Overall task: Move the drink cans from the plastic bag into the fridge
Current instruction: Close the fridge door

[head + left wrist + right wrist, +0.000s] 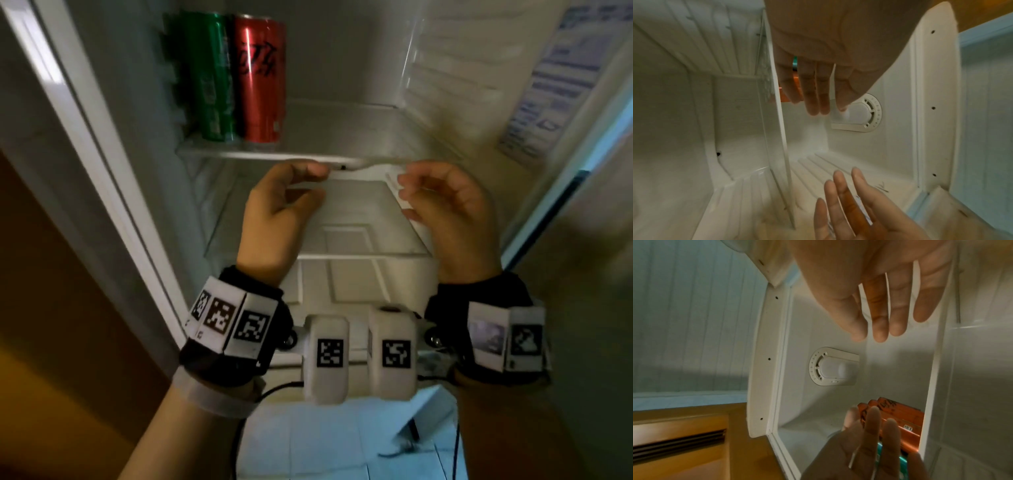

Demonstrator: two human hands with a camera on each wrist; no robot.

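A green can [209, 78] and a red can [262, 80] stand upright, side by side, at the left of the fridge's upper glass shelf [342, 137]. My left hand [308, 185] and right hand [411, 197] hover just in front of that shelf's front edge, right of the cans. Both are empty, with fingers relaxed and loosely bent, palms facing each other. In the right wrist view the red can [900, 415] and a strip of the green can [904, 462] show behind the left hand's fingers [872, 426]. No plastic bag is in view.
A lower glass shelf [342, 240] and a white drawer [342, 287] sit under the hands. The thermostat dial [830, 366] is on the inner wall. The open door with a label [555, 85] stands at right, and a wooden cabinet [51, 274] at left.
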